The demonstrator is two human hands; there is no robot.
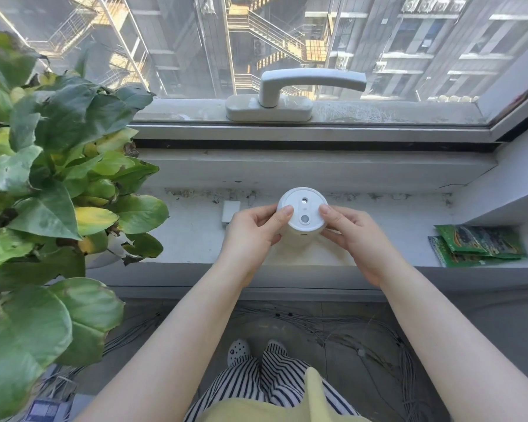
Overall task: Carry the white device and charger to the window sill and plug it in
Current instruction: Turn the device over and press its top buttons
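Observation:
The white device [302, 213] is a round, short cylinder with a flat top that bears two small round spots. It stands on the window sill [393, 229], near the middle. My left hand [253, 236] grips its left side with the thumb on the top rim. My right hand [355, 236] grips its right side the same way. A small white block, seemingly the charger [230, 212], lies on the sill just left of my left hand, partly hidden behind it. No cable shows between the two.
A leafy potted plant [52, 184] crowds the sill's left end. Green packets [479, 245] lie at the sill's right end. A window handle [290, 89] sits on the frame behind the device. Loose cables [363, 336] cover the floor below.

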